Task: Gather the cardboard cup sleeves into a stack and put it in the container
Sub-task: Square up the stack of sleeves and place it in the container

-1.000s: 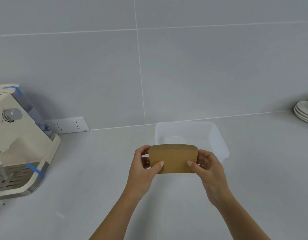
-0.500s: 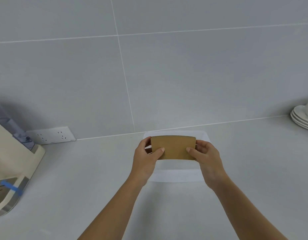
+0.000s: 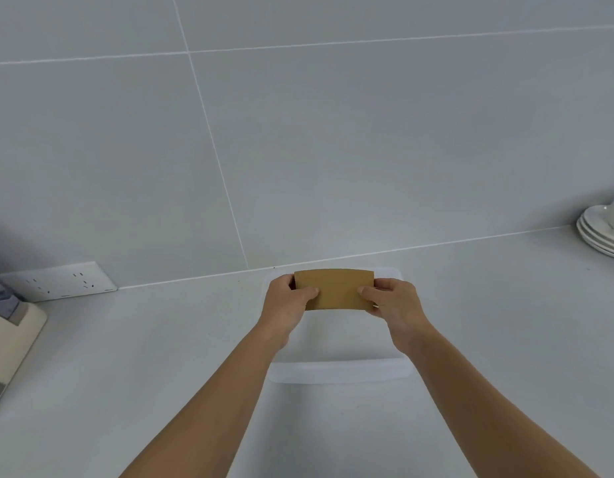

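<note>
A flat stack of brown cardboard cup sleeves (image 3: 335, 289) is held over a clear plastic container (image 3: 338, 372) on the grey counter. My left hand (image 3: 287, 302) grips the stack's left end, thumb on top. My right hand (image 3: 391, 301) grips its right end the same way. The stack hangs above the far half of the container, near the wall. The container's near rim shows below my wrists; my hands hide most of its inside.
A white wall socket strip (image 3: 59, 281) sits at the back left. A cream appliance corner (image 3: 9, 336) fills the left edge. White saucers with a cup (image 3: 605, 232) stand at the far right. The tiled wall rises right behind the container.
Both hands have carried the stack forward, from in front of the container to above its far half. The view has shifted right, so the appliance has slid mostly out of frame.
</note>
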Demonstrator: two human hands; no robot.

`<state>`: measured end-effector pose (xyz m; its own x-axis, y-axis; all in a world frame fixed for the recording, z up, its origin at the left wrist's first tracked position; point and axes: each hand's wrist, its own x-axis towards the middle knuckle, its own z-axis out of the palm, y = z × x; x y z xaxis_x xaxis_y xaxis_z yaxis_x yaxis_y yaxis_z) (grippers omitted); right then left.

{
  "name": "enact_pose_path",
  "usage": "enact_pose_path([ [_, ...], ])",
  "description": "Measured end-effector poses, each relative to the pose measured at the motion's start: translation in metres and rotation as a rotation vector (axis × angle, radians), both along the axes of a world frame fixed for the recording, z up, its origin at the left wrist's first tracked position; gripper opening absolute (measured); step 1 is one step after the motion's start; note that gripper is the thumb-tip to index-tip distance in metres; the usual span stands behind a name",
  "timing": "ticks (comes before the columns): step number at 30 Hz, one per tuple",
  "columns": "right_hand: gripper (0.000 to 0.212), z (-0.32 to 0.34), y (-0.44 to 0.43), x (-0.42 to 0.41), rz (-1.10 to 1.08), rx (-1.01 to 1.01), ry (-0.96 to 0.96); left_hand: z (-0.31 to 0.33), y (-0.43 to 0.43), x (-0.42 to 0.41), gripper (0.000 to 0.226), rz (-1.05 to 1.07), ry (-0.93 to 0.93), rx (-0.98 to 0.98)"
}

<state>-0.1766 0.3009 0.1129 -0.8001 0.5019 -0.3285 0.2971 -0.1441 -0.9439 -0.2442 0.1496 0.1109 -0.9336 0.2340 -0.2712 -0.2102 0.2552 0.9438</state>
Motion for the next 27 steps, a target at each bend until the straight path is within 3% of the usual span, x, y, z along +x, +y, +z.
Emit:
enact_pose_path([
  [4, 0.015, -0.014, 0.004, -0.012, 0.007, 0.042, -0.087, -0.014, 0.007, -0.010, 0.020, -0.002, -0.050, -0.055],
  [8, 0.037, -0.032, 0.008, -0.025, 0.014, 0.068, -0.182, -0.029, 0.013, -0.017, 0.024, 0.000, -0.091, -0.133],
  [10, 0.033, -0.039, 0.010, -0.030, 0.032, 0.082, -0.213, -0.034, 0.015, -0.020, 0.024, 0.003, -0.105, -0.157],
  [12, 0.016, -0.038, 0.009, -0.032, 0.040, 0.119, -0.239, -0.039, 0.018, -0.024, 0.025, 0.010, -0.121, -0.182],
  [16, 0.040, -0.041, 0.010, -0.039, 0.058, 0.156, -0.279, -0.048, 0.022, -0.029, 0.026, 0.015, -0.157, -0.224],
  [24, 0.040, -0.052, 0.008, -0.050, 0.145, 0.278, -0.387, -0.055, 0.024, -0.038, 0.013, 0.026, -0.211, -0.271],
  [27, 0.041, -0.053, 0.008, -0.052, 0.163, 0.284, -0.402, -0.055, 0.027, -0.041, 0.030, 0.024, -0.219, -0.295],
])
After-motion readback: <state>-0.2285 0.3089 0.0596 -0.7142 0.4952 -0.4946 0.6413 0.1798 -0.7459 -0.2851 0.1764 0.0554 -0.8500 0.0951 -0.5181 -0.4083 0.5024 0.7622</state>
